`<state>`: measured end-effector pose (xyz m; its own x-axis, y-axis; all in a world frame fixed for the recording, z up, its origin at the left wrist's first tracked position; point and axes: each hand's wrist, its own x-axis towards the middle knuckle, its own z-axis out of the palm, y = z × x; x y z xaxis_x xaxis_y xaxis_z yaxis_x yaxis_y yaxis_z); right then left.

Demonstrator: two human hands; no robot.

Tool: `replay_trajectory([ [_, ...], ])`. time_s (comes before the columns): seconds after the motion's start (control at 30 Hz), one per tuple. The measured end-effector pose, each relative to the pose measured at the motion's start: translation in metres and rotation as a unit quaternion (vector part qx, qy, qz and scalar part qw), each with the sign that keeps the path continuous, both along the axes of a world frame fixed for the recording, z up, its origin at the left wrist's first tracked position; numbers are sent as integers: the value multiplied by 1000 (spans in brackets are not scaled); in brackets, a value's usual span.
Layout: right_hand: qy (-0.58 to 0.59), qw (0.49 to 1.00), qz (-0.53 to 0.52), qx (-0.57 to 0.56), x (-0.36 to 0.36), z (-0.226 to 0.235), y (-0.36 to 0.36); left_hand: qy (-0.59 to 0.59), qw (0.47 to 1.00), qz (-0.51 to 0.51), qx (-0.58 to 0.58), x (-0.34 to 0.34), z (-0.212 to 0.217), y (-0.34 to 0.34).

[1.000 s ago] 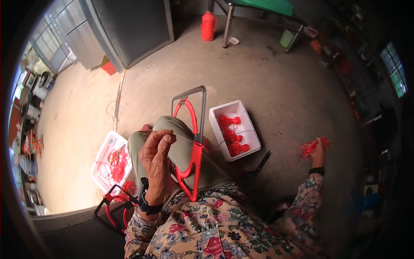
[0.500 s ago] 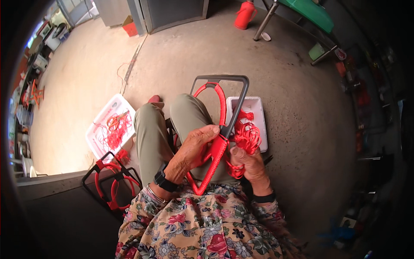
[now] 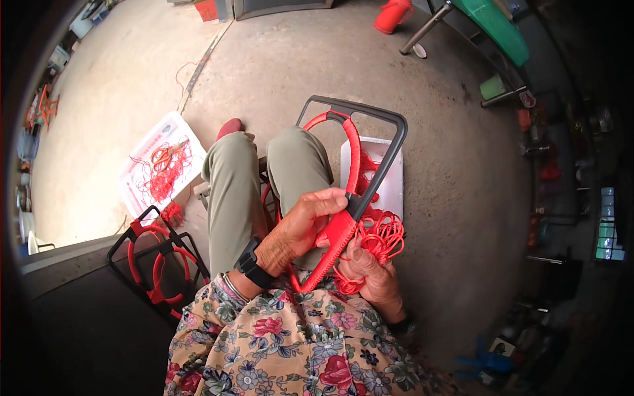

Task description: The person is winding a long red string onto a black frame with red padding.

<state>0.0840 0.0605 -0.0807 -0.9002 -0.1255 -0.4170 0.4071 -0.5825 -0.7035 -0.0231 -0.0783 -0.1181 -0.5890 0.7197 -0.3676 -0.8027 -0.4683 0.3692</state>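
Observation:
A dark grey frame [image 3: 391, 156] with rounded corners leans across my lap, its near part wrapped tightly in red cord. Inside it sits a ring [image 3: 354, 148], also bound in red. My left hand [image 3: 305, 223] is closed around the frame's wrapped side, thumb lying on top near the bare grey section. Just to the right, my right hand [image 3: 371, 276] grips a looped bundle of red cord [image 3: 382, 237] close against the wrapped edge. The right fingertips are partly hidden by the cord and frame.
A white tray [image 3: 135, 168] with tangled red cord and orange-handled scissors [image 3: 164, 154] lies at left. Behind the held frame stands a white box [image 3: 391, 178] with red cord. Similar red-wrapped frames [image 3: 155, 295] rest by my left side. A red jug [image 3: 393, 16] stands far off.
My right hand has moved left with the cord bundle, up to the frame's wrapped edge. My left hand keeps its hold. The view has shifted slightly.

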Motion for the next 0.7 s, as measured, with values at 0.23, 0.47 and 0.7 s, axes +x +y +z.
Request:
replay_trajectory([
  [0.23,39,997,22,-65,7,-16,5,13,999,-49,6,-2,-8,1],
  [0.47,-7,995,-101,13,5,-25,5,15,998,-61,23,-5,-10,0],
  [0.7,33,955,-197,219,-34,2,-6,2,999,-32,-3,-5,-7,12],
])
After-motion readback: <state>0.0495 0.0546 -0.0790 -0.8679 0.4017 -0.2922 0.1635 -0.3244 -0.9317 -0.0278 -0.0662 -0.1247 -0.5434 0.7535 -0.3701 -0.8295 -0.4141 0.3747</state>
